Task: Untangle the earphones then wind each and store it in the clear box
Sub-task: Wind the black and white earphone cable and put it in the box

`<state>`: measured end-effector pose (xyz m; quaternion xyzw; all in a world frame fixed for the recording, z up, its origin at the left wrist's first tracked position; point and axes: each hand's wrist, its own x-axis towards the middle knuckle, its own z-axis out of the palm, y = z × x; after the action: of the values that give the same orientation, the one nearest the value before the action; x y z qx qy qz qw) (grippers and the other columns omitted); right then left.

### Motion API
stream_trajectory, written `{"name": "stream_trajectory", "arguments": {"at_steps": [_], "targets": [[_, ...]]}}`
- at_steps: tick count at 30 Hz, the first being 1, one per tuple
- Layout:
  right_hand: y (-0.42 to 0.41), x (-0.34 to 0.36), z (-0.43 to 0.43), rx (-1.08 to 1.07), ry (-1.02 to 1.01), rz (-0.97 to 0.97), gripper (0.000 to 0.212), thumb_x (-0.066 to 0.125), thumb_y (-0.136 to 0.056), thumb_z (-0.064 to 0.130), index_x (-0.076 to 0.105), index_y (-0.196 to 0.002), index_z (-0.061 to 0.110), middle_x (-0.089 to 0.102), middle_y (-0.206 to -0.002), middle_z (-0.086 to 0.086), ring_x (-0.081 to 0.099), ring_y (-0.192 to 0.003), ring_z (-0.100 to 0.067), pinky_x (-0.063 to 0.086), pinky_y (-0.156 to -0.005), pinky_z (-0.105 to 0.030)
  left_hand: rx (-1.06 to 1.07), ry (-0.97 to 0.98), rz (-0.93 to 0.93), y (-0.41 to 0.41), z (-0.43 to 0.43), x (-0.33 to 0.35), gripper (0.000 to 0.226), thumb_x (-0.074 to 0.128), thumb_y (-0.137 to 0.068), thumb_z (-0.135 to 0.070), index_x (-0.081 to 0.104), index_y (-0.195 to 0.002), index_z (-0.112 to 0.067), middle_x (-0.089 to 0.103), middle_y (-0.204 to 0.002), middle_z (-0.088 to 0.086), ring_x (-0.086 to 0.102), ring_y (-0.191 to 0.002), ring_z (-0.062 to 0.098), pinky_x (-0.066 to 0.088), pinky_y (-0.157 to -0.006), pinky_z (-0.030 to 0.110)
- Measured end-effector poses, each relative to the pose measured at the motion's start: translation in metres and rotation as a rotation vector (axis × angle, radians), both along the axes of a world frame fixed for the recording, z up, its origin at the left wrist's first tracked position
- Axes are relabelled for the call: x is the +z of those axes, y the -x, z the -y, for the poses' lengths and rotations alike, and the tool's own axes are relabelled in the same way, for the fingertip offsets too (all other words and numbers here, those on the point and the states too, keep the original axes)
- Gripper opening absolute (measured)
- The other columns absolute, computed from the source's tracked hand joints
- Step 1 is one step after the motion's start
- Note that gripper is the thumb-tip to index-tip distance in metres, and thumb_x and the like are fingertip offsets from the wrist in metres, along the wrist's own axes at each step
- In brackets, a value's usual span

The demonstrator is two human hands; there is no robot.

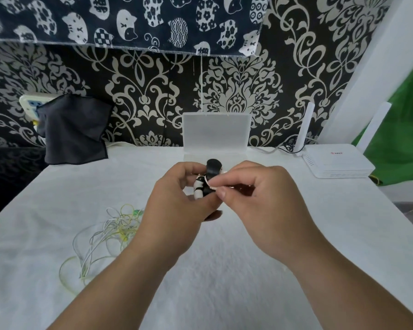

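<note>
Just before the open clear box (216, 132), the left hand (177, 201) grips a wound black-and-white earphone (204, 186); the right hand (260, 196) pinches its end, likely securing the coil. The tangled earphones (112, 229) lie on the counter (308, 234), left of the box.

Mostly hidden between left hand (177, 201), right hand (265, 198): black earphone bundle (211, 169) (clear box (216, 132) base too).

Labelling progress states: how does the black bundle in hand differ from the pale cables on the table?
The black bundle is tightly wound; the pale cables, white and yellow-green, lie in loose tangled loops. The black bundle is held between the left hand and right hand; the pale cables rest untouched on the white cloth. Neither is in the clear box.
</note>
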<state>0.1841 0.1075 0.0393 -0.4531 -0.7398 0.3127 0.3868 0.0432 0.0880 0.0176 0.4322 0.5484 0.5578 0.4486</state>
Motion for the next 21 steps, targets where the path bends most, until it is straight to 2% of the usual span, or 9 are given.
{"name": "stream_trajectory", "arguments": {"at_steps": [4,8,10,12,16,19,21], "targets": [[-0.006,0.005,-0.004,-0.005,0.092,-0.133,0.021,0.074,-0.085,0.007,0.079,-0.084,0.027,0.073,-0.075,0.014,0.068,-0.074,-0.001,0.048,-0.066,-0.009,-0.128,-0.016,0.23,0.003,0.002,0.002,0.041,0.082,-0.072,0.005,0.066,-0.105,-0.014,0.068,-0.109,0.013,0.073,-0.086,0.028,0.06,-0.073,0.038],[-0.008,0.008,-0.004,0.008,0.113,-0.142,0.021,0.076,-0.082,0.002,0.077,-0.081,0.022,0.074,-0.074,0.007,0.071,-0.07,-0.008,0.056,-0.069,-0.02,-0.208,0.04,0.412,0.005,0.002,0.005,0.032,0.074,-0.074,-0.004,0.063,-0.104,-0.008,0.068,-0.096,0.017,0.073,-0.084,0.026,0.06,-0.073,0.044],[-0.008,0.009,-0.003,0.016,0.097,-0.119,0.021,0.077,-0.08,0.002,0.077,-0.079,0.023,0.074,-0.073,0.008,0.069,-0.068,-0.007,0.053,-0.066,-0.015,-0.179,0.064,0.418,0.005,0.001,0.006,0.016,0.065,-0.088,-0.008,0.062,-0.104,-0.007,0.063,-0.099,0.022,0.072,-0.081,0.025,0.059,-0.07,0.044],[-0.007,0.01,-0.002,0.018,0.08,-0.095,0.022,0.078,-0.08,0.003,0.077,-0.079,0.025,0.073,-0.072,0.011,0.067,-0.067,-0.006,0.051,-0.064,-0.013,-0.165,0.064,0.43,0.004,0.001,0.005,0.012,0.054,-0.096,-0.007,0.062,-0.105,-0.006,0.06,-0.101,0.022,0.07,-0.081,0.026,0.059,-0.069,0.044],[-0.007,0.012,-0.001,-0.009,0.062,-0.1,0.02,0.078,-0.081,0.006,0.077,-0.078,0.026,0.072,-0.071,0.013,0.066,-0.066,-0.005,0.051,-0.064,-0.014,-0.197,0.049,0.463,0.005,0.001,0.005,0.018,0.053,-0.094,-0.007,0.061,-0.109,-0.003,0.066,-0.1,0.022,0.069,-0.085,0.028,0.059,-0.071,0.045],[-0.007,0.012,-0.001,-0.03,0.047,-0.094,0.019,0.078,-0.081,0.007,0.076,-0.079,0.026,0.072,-0.071,0.013,0.067,-0.068,-0.005,0.054,-0.066,-0.019,-0.224,0.016,0.469,0.006,0.0,0.004,0.035,0.057,-0.084,-0.014,0.059,-0.116,0.001,0.068,-0.103,0.023,0.067,-0.091,0.031,0.059,-0.073,0.046],[-0.007,0.012,-0.001,-0.045,0.046,-0.082,0.018,0.078,-0.081,0.009,0.077,-0.079,0.027,0.072,-0.07,0.013,0.068,-0.068,-0.005,0.055,-0.066,-0.02,-0.234,-0.007,0.456,0.006,0.0,0.003,0.037,0.057,-0.082,-0.013,0.059,-0.116,0.001,0.071,-0.093,0.017,0.068,-0.092,0.031,0.06,-0.074,0.047]]}}
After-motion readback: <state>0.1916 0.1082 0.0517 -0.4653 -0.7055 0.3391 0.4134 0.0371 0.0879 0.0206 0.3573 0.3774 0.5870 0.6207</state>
